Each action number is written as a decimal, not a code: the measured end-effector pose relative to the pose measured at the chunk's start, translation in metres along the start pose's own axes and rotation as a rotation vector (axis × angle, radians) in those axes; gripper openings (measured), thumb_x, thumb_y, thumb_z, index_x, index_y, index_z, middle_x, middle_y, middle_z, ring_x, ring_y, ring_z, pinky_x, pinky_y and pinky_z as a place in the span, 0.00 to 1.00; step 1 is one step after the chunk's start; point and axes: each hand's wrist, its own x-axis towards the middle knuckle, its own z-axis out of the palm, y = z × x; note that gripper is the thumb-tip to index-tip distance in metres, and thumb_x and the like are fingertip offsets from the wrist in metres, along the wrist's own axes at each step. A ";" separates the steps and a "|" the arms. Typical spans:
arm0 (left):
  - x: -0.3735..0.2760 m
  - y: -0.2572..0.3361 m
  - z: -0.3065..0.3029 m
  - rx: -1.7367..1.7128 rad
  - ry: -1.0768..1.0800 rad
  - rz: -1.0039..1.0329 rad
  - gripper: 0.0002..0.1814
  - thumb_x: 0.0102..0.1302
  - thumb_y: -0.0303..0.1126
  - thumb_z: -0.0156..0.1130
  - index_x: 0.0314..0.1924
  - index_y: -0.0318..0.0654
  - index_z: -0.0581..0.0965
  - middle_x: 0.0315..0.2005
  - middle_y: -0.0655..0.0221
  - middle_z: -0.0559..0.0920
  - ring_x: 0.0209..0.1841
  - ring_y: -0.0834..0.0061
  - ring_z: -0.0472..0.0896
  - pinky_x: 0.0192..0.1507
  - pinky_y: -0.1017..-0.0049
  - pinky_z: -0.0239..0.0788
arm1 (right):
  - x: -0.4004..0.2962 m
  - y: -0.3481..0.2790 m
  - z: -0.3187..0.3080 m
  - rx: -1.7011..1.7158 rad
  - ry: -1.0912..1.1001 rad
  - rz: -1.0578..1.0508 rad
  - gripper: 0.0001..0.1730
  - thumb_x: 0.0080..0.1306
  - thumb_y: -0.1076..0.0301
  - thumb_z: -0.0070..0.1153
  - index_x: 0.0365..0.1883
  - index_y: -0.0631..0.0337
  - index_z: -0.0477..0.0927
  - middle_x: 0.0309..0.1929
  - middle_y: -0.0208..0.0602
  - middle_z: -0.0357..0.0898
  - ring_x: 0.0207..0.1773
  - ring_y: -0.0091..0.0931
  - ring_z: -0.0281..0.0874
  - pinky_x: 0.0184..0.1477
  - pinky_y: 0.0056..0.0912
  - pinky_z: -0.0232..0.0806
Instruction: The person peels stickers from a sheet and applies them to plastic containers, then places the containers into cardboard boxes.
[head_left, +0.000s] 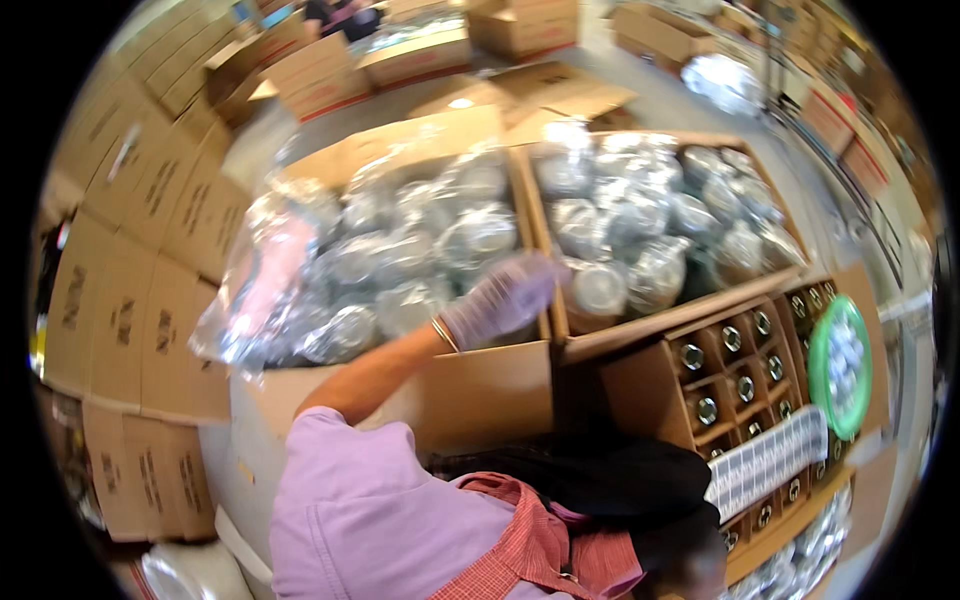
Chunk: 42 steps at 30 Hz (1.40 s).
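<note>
My left hand, in a pale thin glove and blurred by motion, is over the right side of an open cardboard carton. Its fingertips are near the wall shared with a second carton; whether it holds anything is unclear. Clear plastic-wrapped round glass-like items fill the left carton, with a pink item under loose plastic at its left. Similar wrapped items fill the right carton. A blurred shape at the bottom right may be my right hand, but its fingers cannot be made out.
At right, a divided carton holds upright items with shiny round tops. On it lie a sheet of labels and a green basket of small white pieces. Stacked cartons line the left. Another person is at the far side.
</note>
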 end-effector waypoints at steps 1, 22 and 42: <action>-0.014 -0.033 -0.030 0.308 0.014 -0.116 0.16 0.62 0.23 0.58 0.51 0.35 0.76 0.47 0.58 0.79 0.50 0.60 0.78 0.52 0.67 0.72 | 0.009 -0.021 0.006 -0.094 -0.020 -0.117 0.21 0.69 0.54 0.53 0.49 0.63 0.79 0.37 0.40 0.84 0.26 0.29 0.78 0.27 0.29 0.70; -0.327 -0.185 -0.209 0.319 -0.262 -1.448 0.41 0.67 0.63 0.39 0.57 0.29 0.74 0.51 0.40 0.77 0.58 0.49 0.74 0.62 0.58 0.61 | -0.026 -0.123 0.063 -0.363 -0.283 -0.682 0.17 0.67 0.63 0.51 0.41 0.70 0.79 0.36 0.46 0.83 0.39 0.33 0.80 0.45 0.34 0.70; -0.060 -0.061 -0.040 0.620 -0.222 -0.886 0.21 0.68 0.42 0.53 0.54 0.36 0.73 0.33 0.49 0.83 0.35 0.51 0.83 0.38 0.56 0.75 | -0.007 -0.141 0.076 -0.124 -0.461 -0.262 0.13 0.67 0.66 0.53 0.44 0.64 0.80 0.18 0.28 0.71 0.16 0.16 0.65 0.17 0.20 0.57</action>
